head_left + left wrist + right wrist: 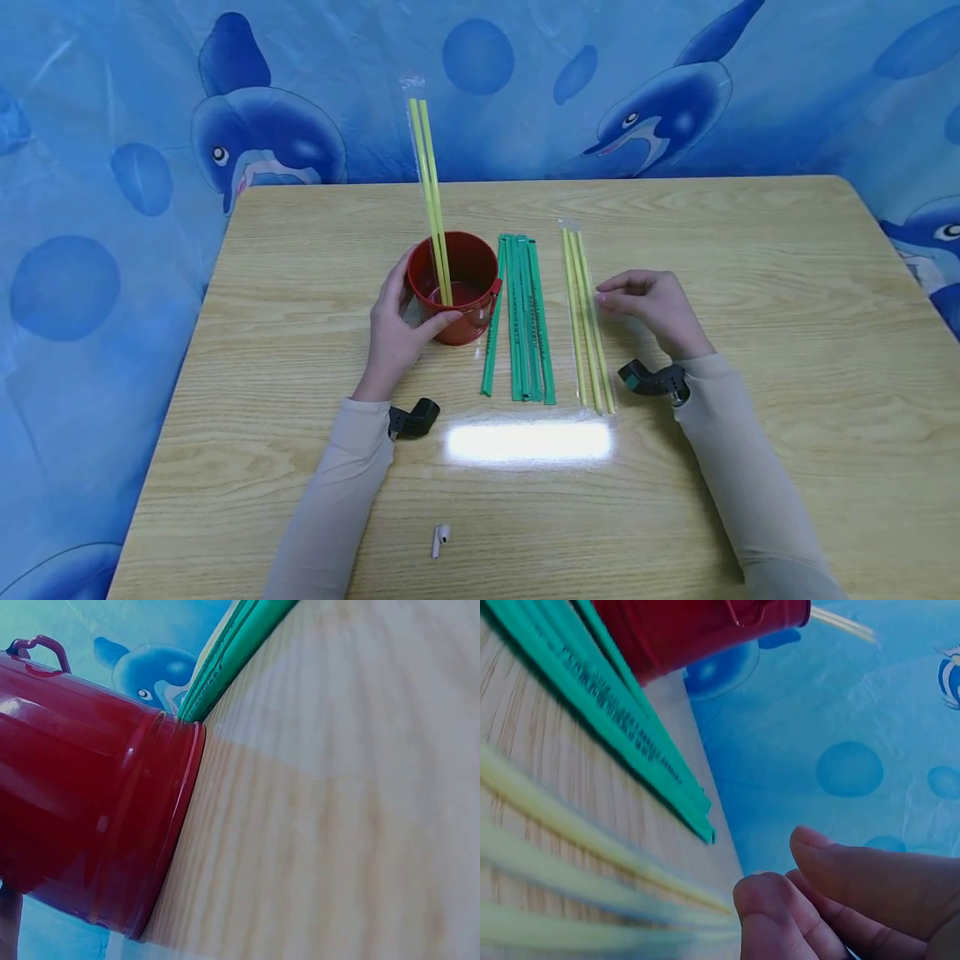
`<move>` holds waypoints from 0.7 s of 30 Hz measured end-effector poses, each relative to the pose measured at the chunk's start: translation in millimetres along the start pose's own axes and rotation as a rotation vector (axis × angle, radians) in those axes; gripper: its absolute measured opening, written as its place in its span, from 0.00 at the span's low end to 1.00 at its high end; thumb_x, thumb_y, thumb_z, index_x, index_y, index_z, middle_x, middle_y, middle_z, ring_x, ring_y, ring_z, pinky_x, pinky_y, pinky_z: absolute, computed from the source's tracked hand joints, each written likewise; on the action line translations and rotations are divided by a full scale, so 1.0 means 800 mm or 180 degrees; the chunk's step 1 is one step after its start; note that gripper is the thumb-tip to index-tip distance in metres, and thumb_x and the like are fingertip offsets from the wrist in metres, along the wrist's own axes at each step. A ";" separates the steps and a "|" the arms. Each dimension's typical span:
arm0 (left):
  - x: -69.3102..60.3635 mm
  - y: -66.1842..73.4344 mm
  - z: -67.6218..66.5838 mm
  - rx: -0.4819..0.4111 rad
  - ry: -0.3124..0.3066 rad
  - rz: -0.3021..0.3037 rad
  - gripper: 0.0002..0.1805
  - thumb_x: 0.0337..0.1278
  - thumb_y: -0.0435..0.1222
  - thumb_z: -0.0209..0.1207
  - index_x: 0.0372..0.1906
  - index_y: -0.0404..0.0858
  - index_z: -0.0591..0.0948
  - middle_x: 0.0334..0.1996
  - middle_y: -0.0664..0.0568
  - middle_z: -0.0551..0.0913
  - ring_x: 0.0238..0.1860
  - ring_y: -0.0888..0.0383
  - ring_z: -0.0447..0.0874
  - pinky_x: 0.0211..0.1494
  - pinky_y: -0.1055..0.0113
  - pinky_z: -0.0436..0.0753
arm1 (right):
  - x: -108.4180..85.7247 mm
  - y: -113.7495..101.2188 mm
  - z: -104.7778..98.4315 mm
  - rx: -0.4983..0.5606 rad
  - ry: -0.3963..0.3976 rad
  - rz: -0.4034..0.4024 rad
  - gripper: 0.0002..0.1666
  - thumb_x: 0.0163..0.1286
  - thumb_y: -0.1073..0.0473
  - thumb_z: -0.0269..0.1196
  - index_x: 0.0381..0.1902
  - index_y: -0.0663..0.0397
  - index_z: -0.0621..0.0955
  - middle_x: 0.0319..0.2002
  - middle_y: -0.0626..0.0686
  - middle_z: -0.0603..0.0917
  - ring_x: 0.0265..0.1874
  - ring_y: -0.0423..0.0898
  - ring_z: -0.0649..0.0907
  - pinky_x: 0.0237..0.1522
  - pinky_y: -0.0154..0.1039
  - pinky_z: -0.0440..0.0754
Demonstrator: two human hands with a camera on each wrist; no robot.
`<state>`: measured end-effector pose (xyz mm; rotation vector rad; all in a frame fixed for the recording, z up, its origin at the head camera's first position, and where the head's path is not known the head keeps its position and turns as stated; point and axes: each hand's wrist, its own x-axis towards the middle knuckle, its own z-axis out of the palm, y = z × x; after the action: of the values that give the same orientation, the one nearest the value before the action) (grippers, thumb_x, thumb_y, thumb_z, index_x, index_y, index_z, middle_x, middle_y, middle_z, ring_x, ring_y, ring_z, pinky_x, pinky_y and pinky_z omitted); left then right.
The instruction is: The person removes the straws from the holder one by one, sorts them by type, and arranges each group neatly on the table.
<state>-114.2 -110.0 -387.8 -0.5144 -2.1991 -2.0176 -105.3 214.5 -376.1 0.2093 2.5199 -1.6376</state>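
Note:
My left hand [397,333] grips a red metal bucket [457,327] from its left side, thumb across the front. Two yellow straws [429,179] in a clear wrapper stand tilted inside the bucket and rise well above its rim. To the right lie several green wrapped sticks [525,317] with dark print, side by side. Beyond them are more yellow straws [587,325] in clear wrappers. Just right of these, my right hand [656,308] hovers with loosely bent fingers. In the right wrist view its thumb [870,881] stands apart from the forefinger, and nothing shows between them.
A white earbud [440,539] lies near the front of the wooden table [787,417]. A bright light reflection [528,442] shows on the tabletop. Behind the table hangs a blue sheet [480,142] printed with dolphins.

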 end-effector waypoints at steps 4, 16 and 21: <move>-0.001 0.013 0.001 0.0024 -0.0003 -0.0029 0.42 0.48 0.23 0.65 0.69 0.27 0.58 0.65 0.37 0.64 0.66 0.49 0.62 0.66 0.54 0.67 | 0.001 -0.009 0.007 -0.0031 0.0017 -0.0032 0.16 0.63 0.61 0.65 0.44 0.70 0.80 0.38 0.51 0.83 0.34 0.42 0.84 0.42 0.40 0.83; -0.001 0.013 0.001 0.0008 0.0003 -0.0042 0.43 0.48 0.24 0.66 0.69 0.27 0.57 0.65 0.37 0.64 0.66 0.49 0.62 0.66 0.54 0.67 | 0.007 -0.043 0.032 0.0215 -0.0119 -0.0359 0.15 0.63 0.61 0.66 0.42 0.68 0.81 0.34 0.52 0.85 0.37 0.56 0.84 0.43 0.44 0.83; 0.001 -0.003 0.000 -0.0038 0.0005 -0.0072 0.44 0.48 0.24 0.66 0.70 0.30 0.58 0.66 0.40 0.63 0.67 0.51 0.60 0.66 0.56 0.66 | 0.013 -0.056 0.043 0.0281 -0.0189 -0.0457 0.15 0.62 0.61 0.66 0.42 0.67 0.81 0.36 0.54 0.84 0.36 0.55 0.84 0.42 0.41 0.83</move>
<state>-115.6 -109.9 -389.6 -0.4912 -2.2031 -2.0428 -122.6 165.7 -351.5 -0.0123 2.4729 -1.7808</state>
